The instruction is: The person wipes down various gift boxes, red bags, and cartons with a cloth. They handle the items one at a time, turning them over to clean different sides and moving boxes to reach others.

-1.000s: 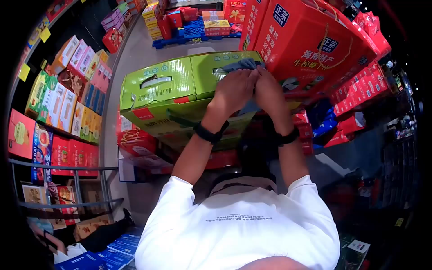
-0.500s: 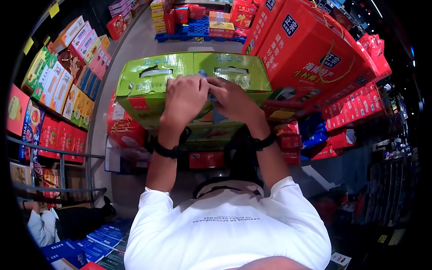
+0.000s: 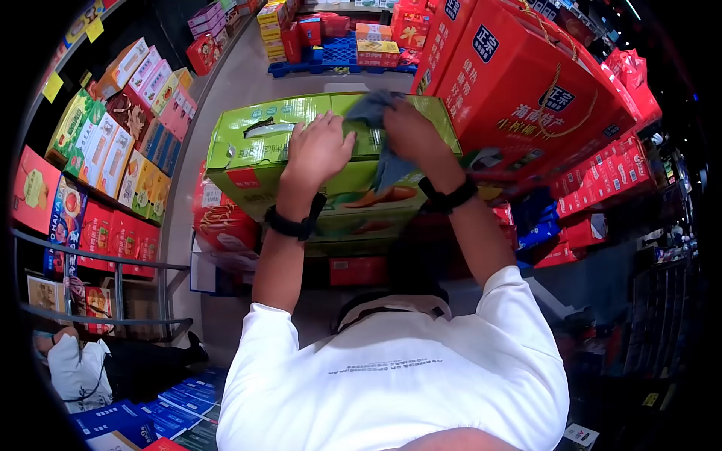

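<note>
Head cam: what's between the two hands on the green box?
A grey cloth, gripped by the right hand, hangs between it and the left hand, over the green box; head view.

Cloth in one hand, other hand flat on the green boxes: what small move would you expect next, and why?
Probably a sweep of the cloth across the top of the green boxes. The right hand grips it bunched near the far edge, part hanging down the front, while the left hand lies flat on top.
</note>
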